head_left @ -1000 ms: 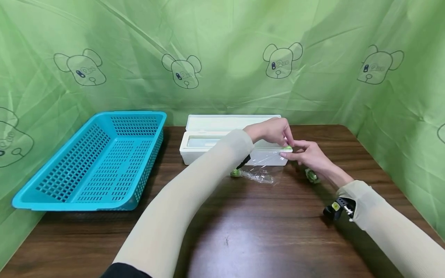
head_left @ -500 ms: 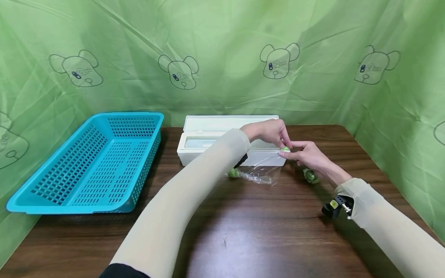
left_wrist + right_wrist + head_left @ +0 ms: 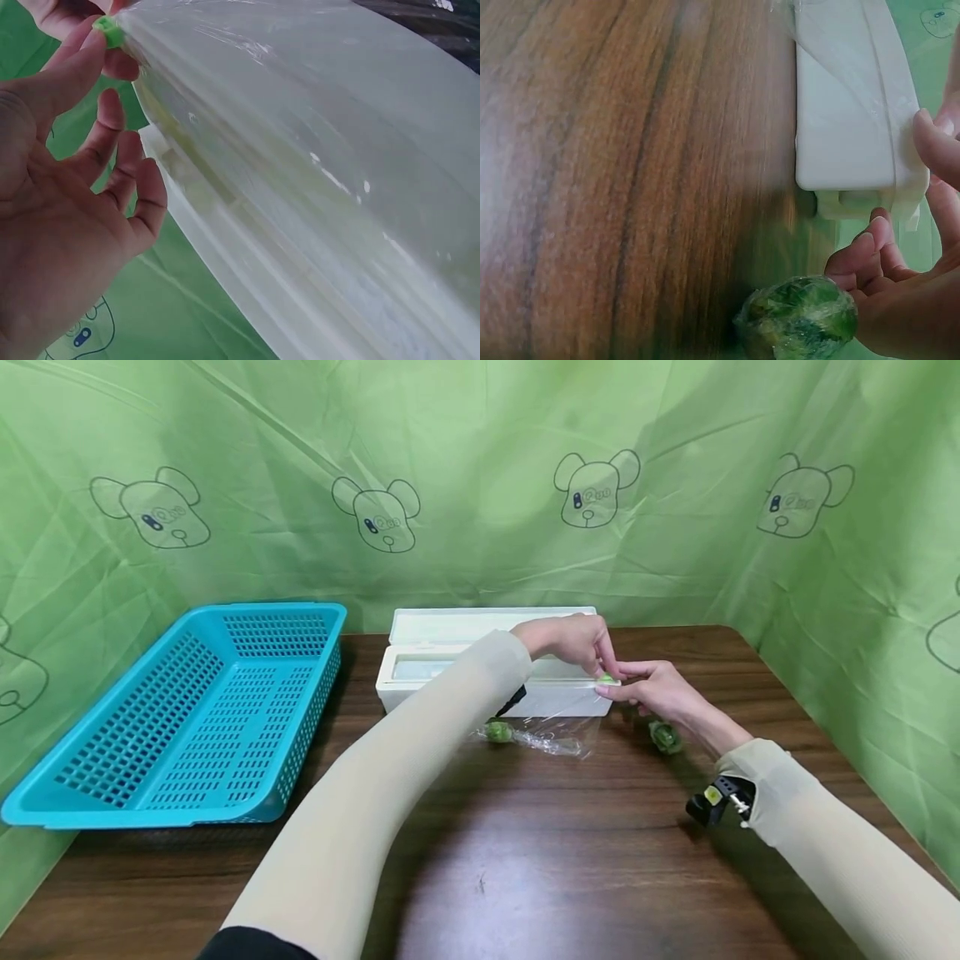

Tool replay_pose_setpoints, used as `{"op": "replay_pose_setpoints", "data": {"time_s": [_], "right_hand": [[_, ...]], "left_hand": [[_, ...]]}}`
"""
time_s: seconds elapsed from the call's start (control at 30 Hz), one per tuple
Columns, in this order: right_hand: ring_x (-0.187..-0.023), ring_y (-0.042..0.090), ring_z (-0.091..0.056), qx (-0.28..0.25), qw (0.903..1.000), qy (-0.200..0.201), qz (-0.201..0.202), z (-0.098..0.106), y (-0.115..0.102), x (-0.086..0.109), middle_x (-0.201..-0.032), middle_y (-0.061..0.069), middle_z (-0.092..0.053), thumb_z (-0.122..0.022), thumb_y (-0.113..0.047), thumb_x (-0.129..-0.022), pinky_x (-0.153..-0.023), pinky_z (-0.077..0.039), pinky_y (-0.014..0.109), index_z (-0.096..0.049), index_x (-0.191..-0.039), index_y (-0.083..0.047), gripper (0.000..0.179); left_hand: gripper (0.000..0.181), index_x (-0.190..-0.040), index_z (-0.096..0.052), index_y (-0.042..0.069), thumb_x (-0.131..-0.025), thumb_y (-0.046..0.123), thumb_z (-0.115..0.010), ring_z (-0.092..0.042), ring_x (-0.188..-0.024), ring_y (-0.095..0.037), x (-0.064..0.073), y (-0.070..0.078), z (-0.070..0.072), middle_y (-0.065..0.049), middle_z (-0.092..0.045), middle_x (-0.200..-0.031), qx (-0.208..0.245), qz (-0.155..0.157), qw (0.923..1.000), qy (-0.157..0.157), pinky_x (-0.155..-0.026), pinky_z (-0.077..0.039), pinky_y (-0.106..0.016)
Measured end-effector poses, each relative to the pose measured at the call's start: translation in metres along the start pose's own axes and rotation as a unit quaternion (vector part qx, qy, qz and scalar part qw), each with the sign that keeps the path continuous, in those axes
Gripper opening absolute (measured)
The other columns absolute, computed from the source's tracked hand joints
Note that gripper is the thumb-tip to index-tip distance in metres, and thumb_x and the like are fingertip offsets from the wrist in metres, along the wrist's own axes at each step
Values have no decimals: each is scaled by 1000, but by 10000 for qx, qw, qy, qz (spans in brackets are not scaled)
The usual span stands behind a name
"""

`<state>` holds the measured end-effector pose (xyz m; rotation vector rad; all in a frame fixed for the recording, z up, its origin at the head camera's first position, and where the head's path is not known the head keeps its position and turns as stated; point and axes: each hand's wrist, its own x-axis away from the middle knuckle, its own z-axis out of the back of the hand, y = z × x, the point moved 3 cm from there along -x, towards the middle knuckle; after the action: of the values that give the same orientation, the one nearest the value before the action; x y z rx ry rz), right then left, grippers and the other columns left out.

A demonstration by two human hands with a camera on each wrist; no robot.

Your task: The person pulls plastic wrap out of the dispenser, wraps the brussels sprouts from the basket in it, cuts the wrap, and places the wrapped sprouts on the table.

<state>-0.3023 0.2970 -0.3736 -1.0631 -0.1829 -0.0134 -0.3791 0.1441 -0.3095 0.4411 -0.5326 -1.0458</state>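
Observation:
A long white cling film dispenser lies near the back of the table, its lid raised. At its right end my left hand pinches a small green slide cutter between thumb and index finger, the other fingers loosely bent. My right hand grips the dispenser's right corner, thumb against the front. Clear cling film hangs over the front onto the table. A film-wrapped green vegetable lies beneath my right wrist. Another green piece lies under the film, partly behind the left sleeve.
A blue perforated basket stands at the left of the brown wooden table. Green cloth with bear drawings encloses the back and sides. My left forearm crosses in front of the dispenser.
The head view has shifted slightly, so things appear a little further left. Both hands keep their holds at the dispenser's right end.

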Motion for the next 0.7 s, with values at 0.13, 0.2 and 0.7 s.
{"op": "replay_pose_setpoints", "data": {"time_s": [0.13, 0.2, 0.7], "right_hand": [[-71, 15, -50, -134, 9999, -73, -58, 0, -2, 0, -100, -9, -70, -86, -32, -90, -63, -45, 28, -64, -145, -9, 64], [-71, 15, -49, -124, 9998, -115, -81, 1, -2, -1, -98, -8, -68, -86, -31, -91, -62, -43, 27, -63, -147, -9, 65], [-79, 12, -51, -31, 9995, -271, -149, 3, -1, -1, -107, -2, -63, -83, -32, -93, -64, -46, 30, -55, -154, -14, 69]], "left_hand": [[24, -113, -81, 9, -93, -2, -77, -61, -94, -9, 4, -1, 0, -2, -76, -123, -43, 128, 9999, 67, -86, -47, -20], [25, -114, -81, 9, -93, -3, -76, -61, -96, -10, 5, -1, 0, -1, -76, -122, -13, 188, 9998, 85, -85, -47, -20], [23, -112, -80, 4, -94, -7, -72, -64, -104, -13, 16, -7, 0, -10, -74, -126, 292, 2, 9995, 155, -91, -47, -22]]}}
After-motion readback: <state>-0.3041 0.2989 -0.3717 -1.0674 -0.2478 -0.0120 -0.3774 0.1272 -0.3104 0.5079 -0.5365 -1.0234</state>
